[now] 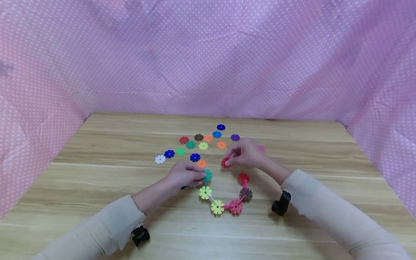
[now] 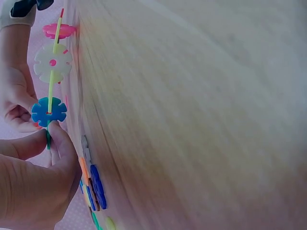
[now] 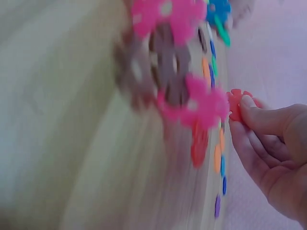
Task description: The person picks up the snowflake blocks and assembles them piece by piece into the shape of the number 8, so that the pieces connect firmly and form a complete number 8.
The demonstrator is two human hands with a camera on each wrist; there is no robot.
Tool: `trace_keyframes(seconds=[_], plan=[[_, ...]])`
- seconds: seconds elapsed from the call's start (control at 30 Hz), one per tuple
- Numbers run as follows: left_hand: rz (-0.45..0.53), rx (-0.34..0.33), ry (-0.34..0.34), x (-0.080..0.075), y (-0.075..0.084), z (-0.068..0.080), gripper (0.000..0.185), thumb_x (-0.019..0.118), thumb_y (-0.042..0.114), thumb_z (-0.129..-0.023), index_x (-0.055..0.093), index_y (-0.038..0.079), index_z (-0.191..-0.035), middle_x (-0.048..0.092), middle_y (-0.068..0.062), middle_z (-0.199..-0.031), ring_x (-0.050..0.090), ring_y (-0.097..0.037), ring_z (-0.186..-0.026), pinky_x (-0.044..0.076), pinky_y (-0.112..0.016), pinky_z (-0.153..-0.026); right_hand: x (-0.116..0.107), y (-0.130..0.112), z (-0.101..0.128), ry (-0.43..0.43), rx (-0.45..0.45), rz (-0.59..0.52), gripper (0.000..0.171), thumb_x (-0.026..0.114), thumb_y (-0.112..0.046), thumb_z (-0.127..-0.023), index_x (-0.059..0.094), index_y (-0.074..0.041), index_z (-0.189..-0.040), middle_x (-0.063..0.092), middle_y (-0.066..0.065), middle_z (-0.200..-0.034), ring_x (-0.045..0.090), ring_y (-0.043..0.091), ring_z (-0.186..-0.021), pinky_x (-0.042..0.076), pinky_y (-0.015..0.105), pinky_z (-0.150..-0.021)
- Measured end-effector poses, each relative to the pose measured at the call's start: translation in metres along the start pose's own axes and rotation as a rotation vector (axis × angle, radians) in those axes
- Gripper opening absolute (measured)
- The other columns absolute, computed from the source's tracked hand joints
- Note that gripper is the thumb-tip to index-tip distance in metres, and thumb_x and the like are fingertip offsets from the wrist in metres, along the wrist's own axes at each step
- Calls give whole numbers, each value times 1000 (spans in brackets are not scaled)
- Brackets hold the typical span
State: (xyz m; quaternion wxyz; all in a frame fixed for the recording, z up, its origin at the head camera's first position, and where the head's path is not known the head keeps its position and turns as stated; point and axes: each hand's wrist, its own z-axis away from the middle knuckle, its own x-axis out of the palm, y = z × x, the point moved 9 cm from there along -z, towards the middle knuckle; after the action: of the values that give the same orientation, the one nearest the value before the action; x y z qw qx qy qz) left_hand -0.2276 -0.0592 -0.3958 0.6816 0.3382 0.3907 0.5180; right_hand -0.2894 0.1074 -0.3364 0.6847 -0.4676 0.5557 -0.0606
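While the left hand (image 1: 184, 174) pinches the teal flower-shaped plastic disc (image 1: 207, 175) at one end of a curved chain of linked coloured discs (image 1: 224, 201) just below the frame's centre, the right hand (image 1: 246, 153) pinches a loose red flower-shaped plastic disc (image 1: 225, 162) just above the chain's other end. More scattered loose discs (image 1: 197, 145) lie behind on the wooden table (image 1: 312, 242), with pink dotted cloth (image 1: 214, 46) across the upper frame.

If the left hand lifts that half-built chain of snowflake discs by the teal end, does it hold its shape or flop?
The chain of slotted plastic discs probably sags or twists: each joint is one thin edge slot. It looks light, as the left hand pinches only the teal disc. Joints may pop apart if jerked.
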Motion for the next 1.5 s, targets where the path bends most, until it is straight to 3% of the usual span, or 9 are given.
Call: trace_keyframes(seconds=[0.23, 0.43, 0.67, 1.0, 1.2, 1.5], plan=[[7, 8, -4, 0, 0, 1, 14, 68, 2, -86, 68, 0, -99, 72, -10, -96, 68, -10, -73, 60, -25, -76, 20, -24, 3, -22, -95, -55, 9, 78, -1, -75, 75, -4, -83, 75, 11, -82, 68, 8, -68, 57, 19, -62], [-9, 17, -10, 0, -1, 1, 12, 68, 3, -87, 68, -1, -98, 71, -9, -93, 68, -11, -73, 60, -25, -75, 24, -36, 7, 9, -166, -51, 7, 75, 3, -77, 73, -2, -82, 75, 11, -81, 70, 13, -71, 58, 18, -67], [-12, 25, -9, 3, 0, 3, 12, 68, 1, -86, 68, -2, -98, 71, -10, -90, 67, -10, -70, 60, -24, -72, 28, -35, 8, 13, -169, -49, 8, 75, 2, -78, 73, -4, -83, 75, 10, -83, 71, 19, -76, 59, 19, -71], [-28, 6, 38, 3, 4, 2, 14, 70, 0, -84, 71, -1, -97, 71, -7, -83, 62, -9, -64, 54, -17, -61, 28, -30, 7, 29, -199, -120, 7, 75, 2, -78, 74, -3, -83, 75, 12, -83, 70, 15, -74, 59, 19, -69], [-36, -15, 50, 1, 6, 3, 15, 71, 2, -84, 72, 1, -99, 72, -8, -85, 62, -9, -64, 55, -18, -63, 27, -28, 7, 30, -215, -174, 7, 76, 0, -77, 74, -2, -83, 74, 14, -84, 70, 16, -75, 60, 21, -69], [-59, -15, 52, 2, 10, 4, 17, 72, 2, -83, 72, 2, -100, 72, -10, -92, 62, -9, -65, 57, -19, -65, 26, -32, 10, 45, -262, -160, 6, 75, -2, -79, 74, -2, -84, 75, 13, -85, 71, 16, -76, 59, 22, -69]])
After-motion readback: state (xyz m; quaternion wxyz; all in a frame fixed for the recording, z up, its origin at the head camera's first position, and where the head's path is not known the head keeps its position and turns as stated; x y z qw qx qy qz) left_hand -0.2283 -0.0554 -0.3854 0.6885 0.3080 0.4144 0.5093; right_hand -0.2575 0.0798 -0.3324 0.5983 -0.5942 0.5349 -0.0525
